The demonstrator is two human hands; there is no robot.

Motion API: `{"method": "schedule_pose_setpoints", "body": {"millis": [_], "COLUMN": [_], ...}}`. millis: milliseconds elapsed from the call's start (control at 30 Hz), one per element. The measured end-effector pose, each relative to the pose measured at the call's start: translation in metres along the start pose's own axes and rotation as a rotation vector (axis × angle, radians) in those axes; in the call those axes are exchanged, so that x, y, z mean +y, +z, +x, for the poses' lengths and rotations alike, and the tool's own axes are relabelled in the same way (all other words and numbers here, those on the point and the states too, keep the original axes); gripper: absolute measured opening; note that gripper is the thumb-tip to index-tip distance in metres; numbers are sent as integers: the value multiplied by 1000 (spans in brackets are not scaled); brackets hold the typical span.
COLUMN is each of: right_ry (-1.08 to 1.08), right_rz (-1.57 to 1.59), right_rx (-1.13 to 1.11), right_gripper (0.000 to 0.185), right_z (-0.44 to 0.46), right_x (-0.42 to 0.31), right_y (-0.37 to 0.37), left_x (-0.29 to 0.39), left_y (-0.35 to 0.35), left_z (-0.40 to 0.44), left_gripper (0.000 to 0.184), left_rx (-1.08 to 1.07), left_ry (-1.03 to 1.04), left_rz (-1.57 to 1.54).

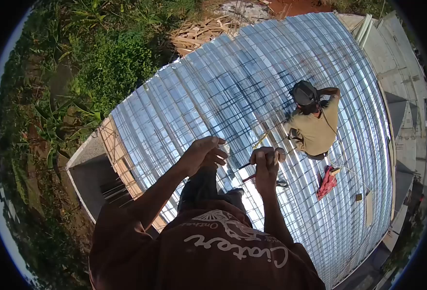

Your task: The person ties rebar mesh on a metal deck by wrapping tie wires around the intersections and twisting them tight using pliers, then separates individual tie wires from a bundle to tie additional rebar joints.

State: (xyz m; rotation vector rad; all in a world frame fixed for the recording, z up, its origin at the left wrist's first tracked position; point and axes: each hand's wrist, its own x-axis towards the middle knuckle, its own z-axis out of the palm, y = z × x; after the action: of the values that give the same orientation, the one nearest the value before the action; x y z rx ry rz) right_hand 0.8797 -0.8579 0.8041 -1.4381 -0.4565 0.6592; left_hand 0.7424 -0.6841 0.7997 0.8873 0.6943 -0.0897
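My left hand (204, 155) is raised in front of my legs, fingers bent and apart, with nothing visible in it. Level with it on the right, my right hand (266, 163) is closed in a fist around a hand tool (246, 166). A dark rod and a reddish one stick out of the fist to the left, like the two handles of pliers; the rest is hidden by my fingers. Below both hands lies a grid of steel reinforcing bars (237, 104) over shiny corrugated metal sheets (155, 113).
A co-worker (316, 126) in a dark cap bends over the bars to my right. A red cloth (327, 183) and a small board (369, 208) lie nearby. Wooden edge boards (119, 152) border the deck at left, with plants beyond and a woodpile (199, 35) past the far edge.
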Motion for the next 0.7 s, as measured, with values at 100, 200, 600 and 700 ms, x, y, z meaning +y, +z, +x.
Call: {"method": "schedule_pose_setpoints", "body": {"millis": [100,200,600,700], "right_ry": [5,-274,-344,-327], "right_rz": [-269,-359,-387,-335], "right_rx": [-189,-366,-496,-456], "right_gripper": [8,17,27,19], "right_z": [38,68,176,227], "right_x": [-8,-12,25,26], "right_y": [60,112,158,160], "left_x": [35,57,120,147], "left_y": [-24,-43,-102,-90], "left_z": [5,8,79,124], "left_gripper": [61,52,29,26], "left_rx": [238,338,321,559], "left_ry": [74,158,163,358], "left_rz": [-327,-589,-796,-846]}}
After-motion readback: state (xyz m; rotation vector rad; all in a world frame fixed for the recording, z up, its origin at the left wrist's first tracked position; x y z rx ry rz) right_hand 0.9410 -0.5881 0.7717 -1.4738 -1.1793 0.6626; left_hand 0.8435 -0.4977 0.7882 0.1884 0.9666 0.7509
